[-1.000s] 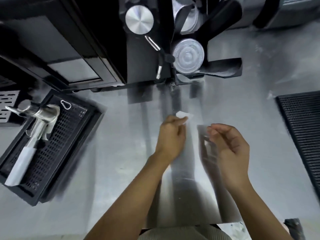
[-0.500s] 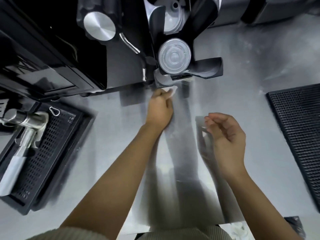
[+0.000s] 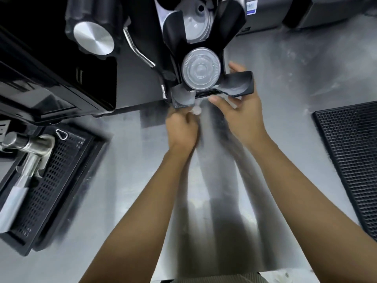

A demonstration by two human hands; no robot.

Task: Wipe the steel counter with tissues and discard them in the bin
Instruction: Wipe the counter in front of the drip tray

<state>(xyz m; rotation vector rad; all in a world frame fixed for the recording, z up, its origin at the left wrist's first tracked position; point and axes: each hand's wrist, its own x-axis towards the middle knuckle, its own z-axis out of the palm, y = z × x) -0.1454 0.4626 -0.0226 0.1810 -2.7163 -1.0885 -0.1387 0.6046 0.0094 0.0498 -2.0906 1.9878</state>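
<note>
1. Left edge of table: black drip tray with a steel tool lying across it. Neither is part of the job.
2. Far edge, left of centre: black machine. The wiping is at the strip of table along its foot.
3. Left hand: fingers curled, pinching a crumpled white tissue low at the table, just beside the foot of the lid holder.
4. Right hand: thumb in front and fingers behind, clasping the holder's lower arm under the clear lid. Whether the holder is lifted, cannot tell.
5. Likely best: brace the holder, flatten the tissue for more contact, and draw dirt toward the near edge, not under the machine.
6. Right edge: black rubber mat. No bin in view.
</note>
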